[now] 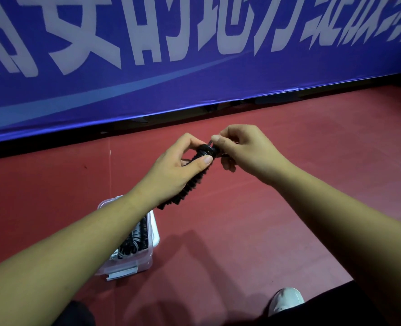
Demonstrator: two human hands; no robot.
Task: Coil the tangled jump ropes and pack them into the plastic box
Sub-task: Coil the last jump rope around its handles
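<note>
The left hand grips a black ribbed jump-rope handle; the right hand pinches its cord end. Next, I think, finish coiling, then pack it into the clear plastic box.

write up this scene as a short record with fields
left hand: grips black ribbed jump rope handle
right hand: pinches the handle's top end
clear plastic box: open, on red floor, partly hidden by left forearm
box contents: coiled black and white ropes
backdrop: blue banner with white lettering
</note>
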